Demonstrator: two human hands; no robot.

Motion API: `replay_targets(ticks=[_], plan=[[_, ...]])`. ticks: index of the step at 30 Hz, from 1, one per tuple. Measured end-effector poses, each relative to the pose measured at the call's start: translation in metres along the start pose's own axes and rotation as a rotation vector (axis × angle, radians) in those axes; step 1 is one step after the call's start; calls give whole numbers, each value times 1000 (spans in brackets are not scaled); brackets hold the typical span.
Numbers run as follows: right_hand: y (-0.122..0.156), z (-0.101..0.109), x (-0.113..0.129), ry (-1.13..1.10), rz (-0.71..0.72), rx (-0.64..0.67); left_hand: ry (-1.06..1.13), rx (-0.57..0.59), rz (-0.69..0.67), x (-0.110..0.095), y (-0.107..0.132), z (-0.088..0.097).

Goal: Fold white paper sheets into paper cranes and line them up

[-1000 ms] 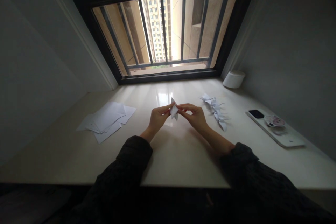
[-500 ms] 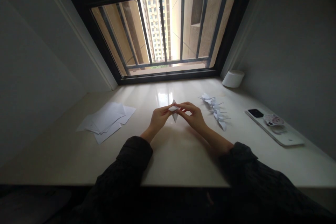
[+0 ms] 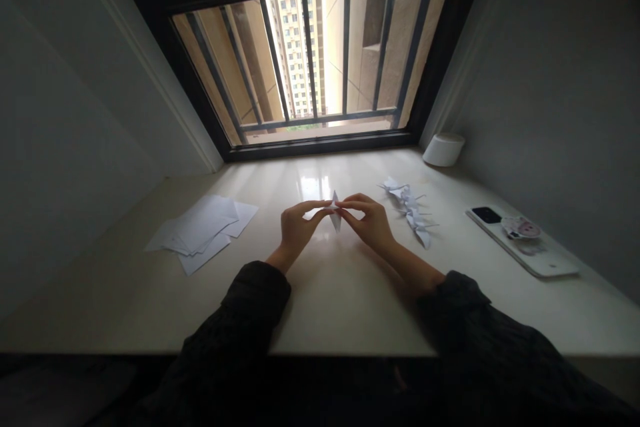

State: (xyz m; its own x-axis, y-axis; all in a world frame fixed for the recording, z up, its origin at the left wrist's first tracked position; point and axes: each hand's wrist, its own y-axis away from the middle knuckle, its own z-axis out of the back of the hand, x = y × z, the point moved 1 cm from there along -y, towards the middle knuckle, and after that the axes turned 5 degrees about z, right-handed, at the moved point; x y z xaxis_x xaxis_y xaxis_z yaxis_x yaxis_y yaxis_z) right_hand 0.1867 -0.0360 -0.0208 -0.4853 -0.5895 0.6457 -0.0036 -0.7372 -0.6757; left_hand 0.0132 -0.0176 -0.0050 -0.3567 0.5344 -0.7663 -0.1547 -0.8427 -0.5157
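A small piece of folded white paper [image 3: 337, 221], pointed at top and bottom, is held upright just above the tabletop. My left hand [image 3: 299, 223] pinches its left side between thumb and fingers. From the other side my right hand [image 3: 369, 219] grips it the same way, fingertips close to those of the left. The fingertips cover the middle of the paper. Right of my right hand lie several folded white paper cranes [image 3: 407, 203] in a row. White paper sheets [image 3: 203, 227] lie loosely stacked to the left.
On the right of the pale tabletop [image 3: 345, 307] lies a white phone [image 3: 540, 260] with a cartoon grip on its back. A white cylindrical object [image 3: 444, 149] stands in the far right corner. Behind is a barred window [image 3: 320, 60], with walls at both sides.
The folded paper has turned and looks narrower, and its middle is pinched flatter. My left hand's fingers and thumb have shifted their hold on it. My right hand has barely moved.
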Motion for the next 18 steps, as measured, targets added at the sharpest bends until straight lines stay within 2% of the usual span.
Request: replay_targets(ticks=[8,15,18], plan=[[0,0,-1,8,4,-1,11,-5,-28,-3,1,0],[-1,2,1,-36,-29,-41,47,-61,-82,-7,1,3],[-1,2,2,-86,-50,-93,129,-69,13,-1,-2,3]])
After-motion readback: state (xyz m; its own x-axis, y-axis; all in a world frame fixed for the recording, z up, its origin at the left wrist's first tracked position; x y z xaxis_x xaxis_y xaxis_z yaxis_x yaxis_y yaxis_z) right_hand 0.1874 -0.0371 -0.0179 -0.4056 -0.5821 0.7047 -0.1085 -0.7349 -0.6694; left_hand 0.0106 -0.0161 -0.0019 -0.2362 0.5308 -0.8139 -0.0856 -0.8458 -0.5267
